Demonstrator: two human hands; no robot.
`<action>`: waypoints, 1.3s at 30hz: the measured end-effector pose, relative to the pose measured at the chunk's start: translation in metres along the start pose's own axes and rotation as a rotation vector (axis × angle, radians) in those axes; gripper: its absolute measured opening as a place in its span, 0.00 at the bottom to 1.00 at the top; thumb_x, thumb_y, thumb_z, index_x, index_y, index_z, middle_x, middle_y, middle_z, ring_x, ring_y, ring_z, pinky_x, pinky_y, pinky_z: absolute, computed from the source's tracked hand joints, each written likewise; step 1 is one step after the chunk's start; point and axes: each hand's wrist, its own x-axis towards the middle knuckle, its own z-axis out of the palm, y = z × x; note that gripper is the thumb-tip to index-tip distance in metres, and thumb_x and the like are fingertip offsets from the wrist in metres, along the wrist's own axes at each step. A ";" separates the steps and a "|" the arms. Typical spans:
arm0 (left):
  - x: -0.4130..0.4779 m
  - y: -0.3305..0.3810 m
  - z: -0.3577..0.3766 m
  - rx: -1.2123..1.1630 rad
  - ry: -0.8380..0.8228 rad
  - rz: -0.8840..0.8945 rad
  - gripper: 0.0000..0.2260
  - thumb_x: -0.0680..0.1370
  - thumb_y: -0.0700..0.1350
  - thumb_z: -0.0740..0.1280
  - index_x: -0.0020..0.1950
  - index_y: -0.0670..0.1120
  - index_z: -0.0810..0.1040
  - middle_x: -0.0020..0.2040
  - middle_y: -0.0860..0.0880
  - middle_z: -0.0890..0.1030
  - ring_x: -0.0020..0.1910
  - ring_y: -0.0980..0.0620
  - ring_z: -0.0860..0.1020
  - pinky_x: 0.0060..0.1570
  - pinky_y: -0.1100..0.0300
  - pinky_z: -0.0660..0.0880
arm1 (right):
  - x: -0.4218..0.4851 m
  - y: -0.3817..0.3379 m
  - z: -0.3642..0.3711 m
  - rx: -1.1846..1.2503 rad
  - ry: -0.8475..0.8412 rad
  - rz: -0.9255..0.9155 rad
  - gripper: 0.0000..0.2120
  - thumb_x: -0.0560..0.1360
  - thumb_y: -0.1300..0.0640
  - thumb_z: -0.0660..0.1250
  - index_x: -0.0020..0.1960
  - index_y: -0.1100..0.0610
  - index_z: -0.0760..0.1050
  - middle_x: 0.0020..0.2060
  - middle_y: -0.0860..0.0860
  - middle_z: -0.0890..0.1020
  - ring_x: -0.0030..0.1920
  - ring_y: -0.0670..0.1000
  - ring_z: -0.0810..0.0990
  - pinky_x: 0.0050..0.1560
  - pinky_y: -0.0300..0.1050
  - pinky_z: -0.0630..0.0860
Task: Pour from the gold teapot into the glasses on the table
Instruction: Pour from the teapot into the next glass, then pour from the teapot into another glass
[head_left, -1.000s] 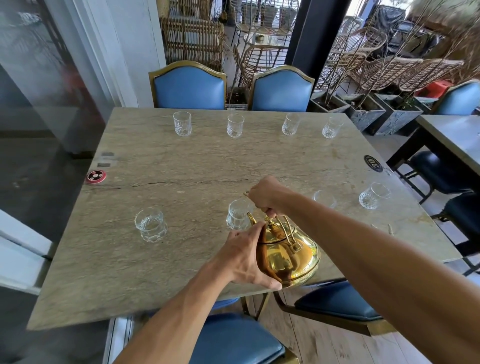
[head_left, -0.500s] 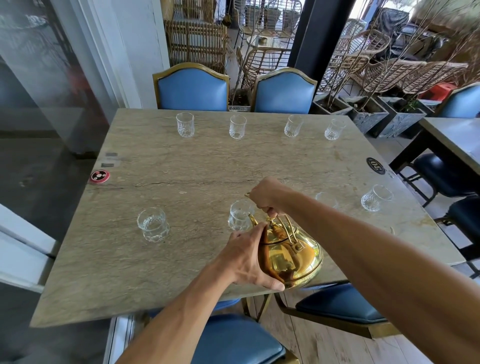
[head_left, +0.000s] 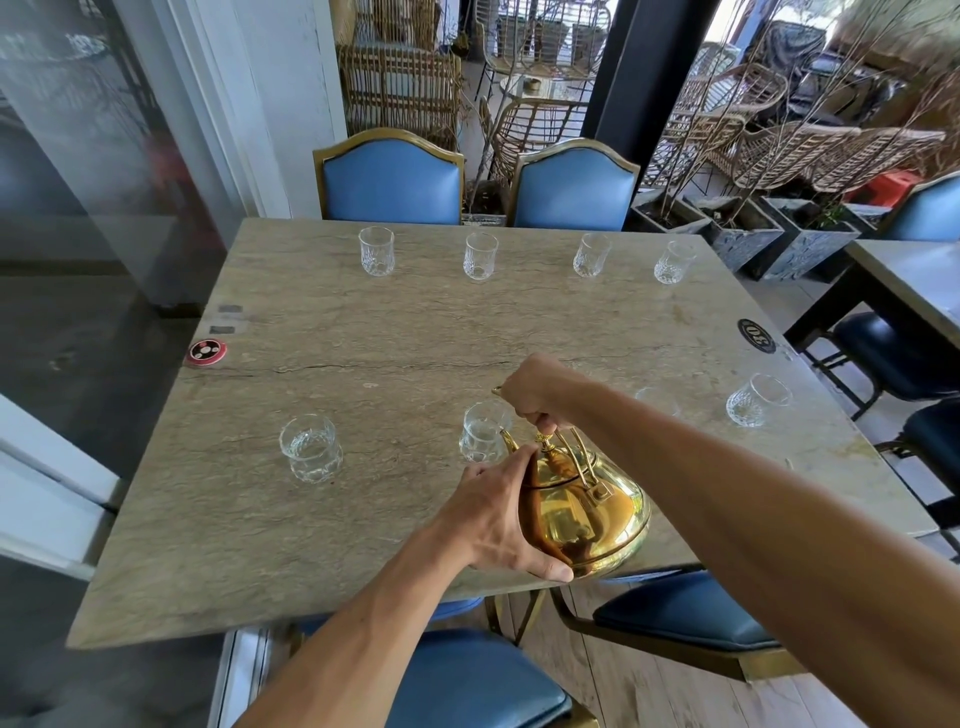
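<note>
The gold teapot hangs tilted over the near edge of the stone table. My right hand grips its handle from above. My left hand presses against the pot's left side and lid. The spout points at a near glass just in front of it. Another glass stands at the near left, one at the near right, and one is mostly hidden behind my right forearm. Several glasses line the far edge, from the far left glass to the far right glass.
Two blue chairs stand behind the table, and blue seats sit below its near edge. A red round disc lies at the left edge, a black badge at the right. A second table is to the right.
Both hands and the teapot keep almost the same pose over the near glass. The view has shifted slightly.
</note>
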 end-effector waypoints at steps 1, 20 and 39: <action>0.000 0.002 -0.001 -0.001 -0.001 0.004 0.62 0.55 0.73 0.79 0.80 0.55 0.52 0.69 0.54 0.72 0.67 0.47 0.71 0.75 0.46 0.62 | 0.000 0.000 0.000 0.002 -0.003 0.000 0.13 0.76 0.71 0.54 0.36 0.61 0.68 0.25 0.53 0.67 0.22 0.48 0.62 0.19 0.31 0.59; -0.002 0.012 -0.005 0.046 0.029 0.005 0.59 0.57 0.71 0.80 0.79 0.53 0.54 0.69 0.52 0.74 0.65 0.50 0.73 0.76 0.47 0.60 | -0.001 0.005 -0.005 0.015 0.000 -0.023 0.10 0.76 0.69 0.56 0.38 0.62 0.70 0.25 0.53 0.68 0.21 0.49 0.64 0.19 0.34 0.60; 0.003 0.009 -0.004 0.320 0.115 0.084 0.62 0.56 0.76 0.75 0.80 0.48 0.53 0.71 0.47 0.74 0.67 0.47 0.75 0.76 0.45 0.60 | -0.019 0.036 -0.013 0.228 0.087 -0.182 0.16 0.80 0.60 0.61 0.65 0.54 0.80 0.30 0.51 0.74 0.22 0.47 0.67 0.20 0.36 0.65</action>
